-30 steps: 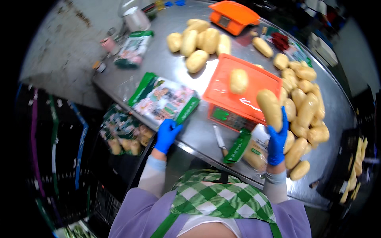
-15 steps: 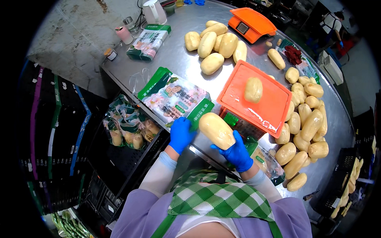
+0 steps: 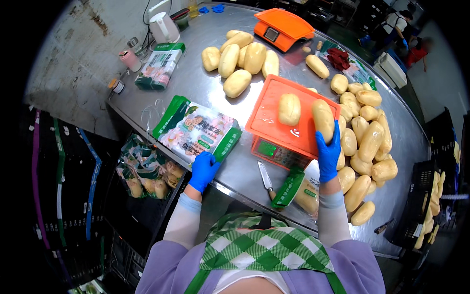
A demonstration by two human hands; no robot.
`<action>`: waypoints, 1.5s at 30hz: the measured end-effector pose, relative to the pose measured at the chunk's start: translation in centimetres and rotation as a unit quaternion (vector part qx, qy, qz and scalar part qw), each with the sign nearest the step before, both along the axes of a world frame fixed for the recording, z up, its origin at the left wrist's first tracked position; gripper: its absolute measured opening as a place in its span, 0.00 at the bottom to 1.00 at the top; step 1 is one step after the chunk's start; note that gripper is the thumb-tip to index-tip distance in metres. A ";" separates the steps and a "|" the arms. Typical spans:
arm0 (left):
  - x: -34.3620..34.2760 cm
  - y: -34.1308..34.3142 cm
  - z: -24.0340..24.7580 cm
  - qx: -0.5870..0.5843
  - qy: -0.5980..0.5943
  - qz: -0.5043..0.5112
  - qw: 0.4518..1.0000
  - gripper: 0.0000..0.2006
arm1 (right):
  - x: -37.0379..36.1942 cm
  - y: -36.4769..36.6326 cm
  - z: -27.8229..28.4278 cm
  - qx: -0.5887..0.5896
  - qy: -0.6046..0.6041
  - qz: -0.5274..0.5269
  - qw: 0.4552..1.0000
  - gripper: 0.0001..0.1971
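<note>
On the orange tray of a scale (image 3: pixel 267 105), my right hand (image 3: pixel 329 154) has its thumb and fingers round a peeled lotus root segment (image 3: pixel 322 117). A second, shorter lotus root (image 3: pixel 289 110) lies on the same tray, to its left. My left hand (image 3: pixel 204 171) is curled at the near edge of a stack of flat printed bags (image 3: pixel 196 128), green and white; whether it pinches a bag is hidden. Between the hands, near the table's front edge, lie a knife (image 3: pixel 265 175) and a bag with lotus root inside (image 3: pixel 306 193).
Lotus roots are heaped at the right (image 3: pixel 372 139) and far middle (image 3: pixel 237 83). Behind stands another orange scale (image 3: pixel 284 29). A black crate (image 3: pixel 147 210) at the left holds filled bags (image 3: pixel 147 169). A second knife (image 3: pixel 384 225) lies front right; a person (image 3: pixel 394 29) stands far off.
My right hand has carried the lotus root from in front of me up and right onto the scale tray. My left hand has stayed by the bag stack. The view has shifted slightly right.
</note>
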State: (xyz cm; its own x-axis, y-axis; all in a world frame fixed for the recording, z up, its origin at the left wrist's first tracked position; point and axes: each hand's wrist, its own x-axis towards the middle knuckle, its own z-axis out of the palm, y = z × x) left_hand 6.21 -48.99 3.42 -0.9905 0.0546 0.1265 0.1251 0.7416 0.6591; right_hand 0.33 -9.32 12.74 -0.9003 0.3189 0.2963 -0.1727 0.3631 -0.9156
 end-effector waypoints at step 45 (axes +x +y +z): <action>0.6 -0.7 3.9 0.057 0.003 0.062 0.996 0.08 | -3.1 0.5 -2.0 0.313 0.031 0.015 0.949 0.41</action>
